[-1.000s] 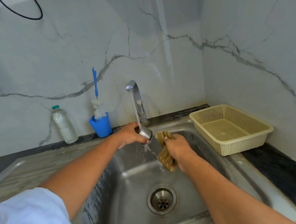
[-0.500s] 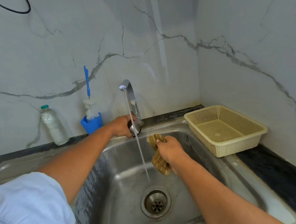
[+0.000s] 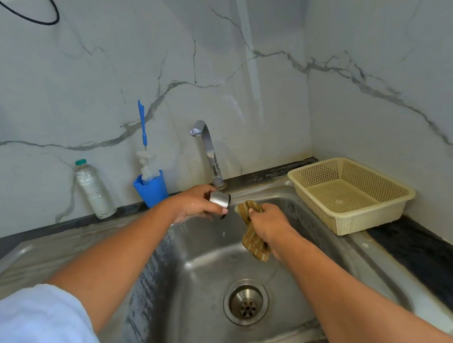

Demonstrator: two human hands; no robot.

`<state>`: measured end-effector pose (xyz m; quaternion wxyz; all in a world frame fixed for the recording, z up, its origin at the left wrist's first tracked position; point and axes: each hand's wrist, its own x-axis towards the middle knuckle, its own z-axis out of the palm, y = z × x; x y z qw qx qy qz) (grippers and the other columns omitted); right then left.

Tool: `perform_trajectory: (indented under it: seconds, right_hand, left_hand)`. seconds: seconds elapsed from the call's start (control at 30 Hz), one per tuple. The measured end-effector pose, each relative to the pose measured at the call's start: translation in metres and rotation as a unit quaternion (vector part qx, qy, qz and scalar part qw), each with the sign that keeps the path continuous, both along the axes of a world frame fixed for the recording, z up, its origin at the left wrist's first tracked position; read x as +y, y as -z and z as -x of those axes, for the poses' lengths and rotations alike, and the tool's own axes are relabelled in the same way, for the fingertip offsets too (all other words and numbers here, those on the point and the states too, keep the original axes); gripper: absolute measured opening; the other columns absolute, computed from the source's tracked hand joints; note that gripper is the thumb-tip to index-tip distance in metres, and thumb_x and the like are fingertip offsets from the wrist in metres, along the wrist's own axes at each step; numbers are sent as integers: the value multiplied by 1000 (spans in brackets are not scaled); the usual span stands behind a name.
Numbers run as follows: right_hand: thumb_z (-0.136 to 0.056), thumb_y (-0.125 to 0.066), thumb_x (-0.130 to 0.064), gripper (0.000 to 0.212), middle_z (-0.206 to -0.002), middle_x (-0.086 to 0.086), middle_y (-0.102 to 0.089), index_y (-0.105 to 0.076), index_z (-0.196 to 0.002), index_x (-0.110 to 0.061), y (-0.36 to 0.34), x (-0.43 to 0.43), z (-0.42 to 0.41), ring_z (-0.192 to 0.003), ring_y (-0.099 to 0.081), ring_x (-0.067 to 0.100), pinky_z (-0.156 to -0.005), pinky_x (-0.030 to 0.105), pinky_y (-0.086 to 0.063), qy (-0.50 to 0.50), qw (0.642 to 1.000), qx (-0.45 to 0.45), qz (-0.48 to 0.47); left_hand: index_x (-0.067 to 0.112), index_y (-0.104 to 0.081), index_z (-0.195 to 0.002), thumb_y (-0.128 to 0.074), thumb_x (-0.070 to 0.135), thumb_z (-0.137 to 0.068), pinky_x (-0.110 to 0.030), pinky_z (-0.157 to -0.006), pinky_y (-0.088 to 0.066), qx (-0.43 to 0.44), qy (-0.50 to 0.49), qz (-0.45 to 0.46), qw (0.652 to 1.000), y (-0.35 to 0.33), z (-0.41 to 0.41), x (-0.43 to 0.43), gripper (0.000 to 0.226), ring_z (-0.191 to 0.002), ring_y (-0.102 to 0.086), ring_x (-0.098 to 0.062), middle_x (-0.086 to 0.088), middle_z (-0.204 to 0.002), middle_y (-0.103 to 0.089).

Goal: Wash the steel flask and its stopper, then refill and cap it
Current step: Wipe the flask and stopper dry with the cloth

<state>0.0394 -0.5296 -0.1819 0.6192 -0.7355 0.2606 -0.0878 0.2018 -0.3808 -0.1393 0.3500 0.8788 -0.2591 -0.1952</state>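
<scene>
Closest to me, at the front left corner, is a pale sleeve (image 3: 31,325) on the person's left arm. Both bare forearms reach out over the steel sink (image 3: 193,267). Its round drain (image 3: 246,302) sits low in the basin near the front edge, and the basin walls are wet and streaked.

Further in, over the middle of the basin, the right hand (image 3: 271,221) is clenched round a bunched mustard striped cloth (image 3: 254,242). One end pokes up above the fist and the rest hangs below it.

Just left of that, over the back edge of the sink, the left hand (image 3: 193,204) grips the steel stopper (image 3: 219,198). It lies on its side, dark rim turned toward the cloth, thumb beneath and fingers over the top. The cloth's upper end is just beside that rim; I cannot tell whether they touch.

Right behind the stopper the tap (image 3: 205,146) rises from the back edge of the sink. To its left on the worktop (image 3: 41,254), against the wall, stands a blue cup (image 3: 151,191) holding a blue-handled brush (image 3: 142,123), and further left a clear plastic bottle (image 3: 94,190) with a green cap.

In the back right corner a cream perforated basket (image 3: 380,215) rests partly on the sink's rim. A black cable (image 3: 28,20) loops high on the marble wall (image 3: 241,65).
</scene>
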Motion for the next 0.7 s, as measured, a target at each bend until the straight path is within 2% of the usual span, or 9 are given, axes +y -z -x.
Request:
perform_trajectory:
  seconds: [0.07, 0.13, 0.23, 0.33, 0.4, 0.47, 0.57, 0.63, 0.7]
  right_hand:
    - [-106, -50, -33, 19, -107, 9, -67, -58, -114, -19, -2, 1, 1, -100, -65, 27, -94, 46, -55, -2, 1000, 2, 2]
    - [-105, -49, -33, 22, -107, 10, -68, -59, -117, -17, -6, 3, 4, -98, -67, 28, -93, 47, -56, -4, 1000, 4, 4]
    - [-104, -50, -33, 24, -105, 11, -69, -61, -116, -14, -8, 6, 7, -96, -69, 29, -92, 47, -58, -4, 1000, -1, 0]
    - [-103, -50, -32, 25, -96, 14, -73, -63, -112, -12, -10, 8, 8, -88, -72, 32, -87, 49, -61, -10, 1000, -2, 5]
    - [-102, -52, -31, 24, -97, 14, -73, -62, -111, -12, -11, 9, 11, -88, -72, 32, -88, 48, -60, -17, 1000, -2, 7]
    - [-102, -55, -31, 24, -98, 13, -72, -62, -112, -10, -13, 10, 14, -89, -71, 30, -88, 47, -60, -27, 1000, -7, 3]
    - [-103, -58, -28, 20, -91, 12, -72, -61, -110, -10, -16, 10, 20, -81, -71, 25, -67, 36, -57, -34, 998, -22, -48]
    - [-104, -56, -24, 12, -85, 11, -71, -58, -105, -12, -16, 9, 21, -76, -70, 22, -60, 32, -51, -35, 995, -31, -84]
    - [-105, -54, -21, 9, -83, 11, -72, -57, -104, -13, -15, 10, 21, -75, -71, 22, -62, 33, -53, -41, 993, -39, -108]
  left_hand:
    - [18, -57, -121, -91, 26, -78, -31, -84, -59, -91, 34, -133, 986, 1, 14, 7, 56, -102, -65, -16, -5, -120, -64]
    - [23, -55, -122, -90, 35, -76, -28, -73, -52, -217, 65, -269, 936, 0, 30, 13, 59, -95, -61, -14, 0, -113, -62]
    - [25, -51, -123, -89, 34, -75, -33, -81, -53, -310, 99, -373, 869, 4, 51, 18, 61, -102, -56, -18, -1, -115, -56]
    - [27, -47, -141, -88, 38, -77, -40, -93, -55, -268, 106, -341, 895, 4, 69, 23, 77, -110, -57, -21, -1, -128, -56]
    - [30, -49, -141, -87, 37, -79, -38, -90, -55, -262, 99, -334, 900, -1, 86, 27, 72, -107, -58, -20, 0, -124, -56]
    - [32, -53, -130, -87, 34, -78, -37, -85, -55, -242, 56, -286, 925, 2, 96, 34, 62, -104, -59, -19, 0, -120, -59]
    - [29, -49, -117, -86, 36, -80, -38, -83, -59, -118, -87, -66, 987, 7, 115, 41, 52, -101, -66, -21, -4, -117, -62]
    - [27, -49, -120, -81, 41, -86, -39, -85, -63, -14, -183, 95, 978, 10, 129, 39, 48, -101, -71, -25, -8, -119, -62]
    - [29, -51, -127, -72, 43, -95, -43, -90, -62, 80, -243, 213, 943, 14, 141, 36, 41, -100, -73, -28, -11, -119, -66]
